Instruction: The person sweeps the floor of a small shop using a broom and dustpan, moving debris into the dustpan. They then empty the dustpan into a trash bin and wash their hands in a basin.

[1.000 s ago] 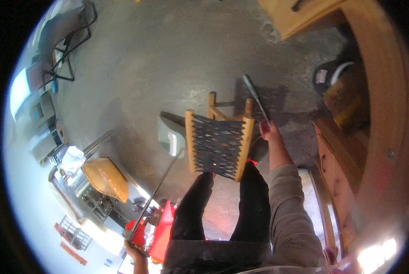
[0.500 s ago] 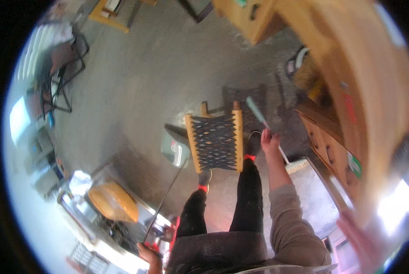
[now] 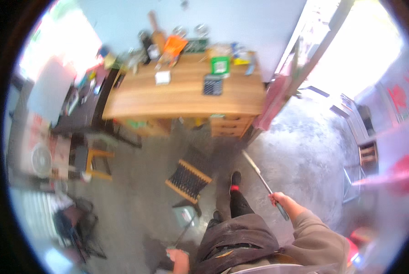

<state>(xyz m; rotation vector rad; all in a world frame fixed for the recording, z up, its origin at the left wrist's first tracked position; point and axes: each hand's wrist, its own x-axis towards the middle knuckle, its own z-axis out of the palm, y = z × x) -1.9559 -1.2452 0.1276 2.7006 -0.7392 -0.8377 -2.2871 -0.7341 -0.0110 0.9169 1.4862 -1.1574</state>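
My right hand (image 3: 281,200) is closed round the handle of a broom (image 3: 264,183). The broom's grip end points back toward me, and its pale narrow head (image 3: 250,160) reaches forward over the floor. At the lower middle, my left hand (image 3: 178,255) grips the long thin handle of a pale grey-green dustpan (image 3: 184,216). The pan is low in front of my left foot. Just beyond it is a low stool (image 3: 189,180) with a dark woven seat and two wooden side rails. Neither hand touches the stool.
A wooden desk (image 3: 181,100) with drawers, a calculator (image 3: 212,85) and clutter stands ahead. Beside it at left are a dark table (image 3: 83,114) and a small wooden stool (image 3: 99,163). A folding chair (image 3: 76,223) is at lower left. A doorway with a pink curtain (image 3: 274,102) opens at right.
My view has swung right, toward the desk and doorway. The broom has turned over, its head now forward and its grip toward me. Both hands keep their holds.
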